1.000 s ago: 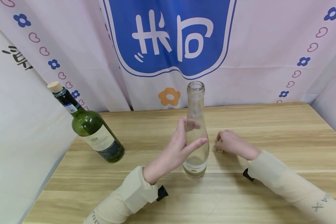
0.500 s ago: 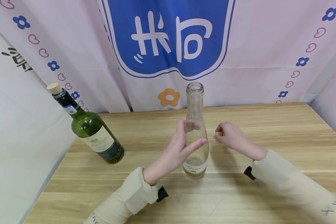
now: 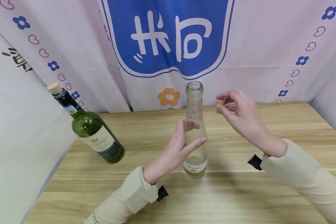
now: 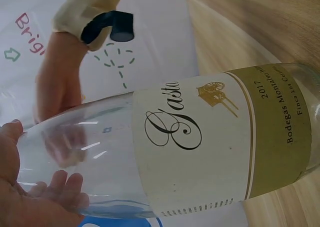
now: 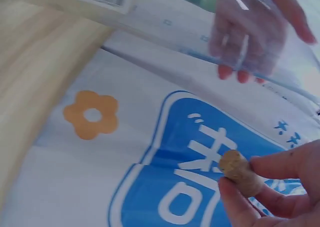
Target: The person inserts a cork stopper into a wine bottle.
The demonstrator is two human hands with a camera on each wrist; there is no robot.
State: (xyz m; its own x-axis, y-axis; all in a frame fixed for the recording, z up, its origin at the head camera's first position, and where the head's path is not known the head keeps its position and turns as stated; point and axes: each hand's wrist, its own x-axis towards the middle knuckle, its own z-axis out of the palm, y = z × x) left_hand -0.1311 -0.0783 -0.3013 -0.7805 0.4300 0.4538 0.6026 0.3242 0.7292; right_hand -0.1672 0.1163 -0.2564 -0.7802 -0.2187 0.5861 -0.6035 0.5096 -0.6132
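Observation:
A clear glass bottle [image 3: 195, 104] stands upright on the table, its mouth uncovered and a pale label [image 4: 192, 147] near its base. My left hand [image 3: 173, 151] holds it around the body, the thumb on the near side and the fingers showing through the glass from behind. To the right of the bottle's neck, raised above the table, my right hand [image 3: 245, 116] pinches a small cork [image 5: 239, 172] between thumb and fingers. The cork is apart from the bottle, a little lower than its mouth.
A green wine bottle [image 3: 93, 130] with a cork [image 3: 54, 88] in its mouth stands at the left of the wooden table [image 3: 145, 130]. Behind the table hangs a printed cloth [image 3: 254, 53], close to its back edge.
My right hand has lifted the cork from the tabletop, upward beside the clear bottle's neck. My left hand and both bottles have stayed in place.

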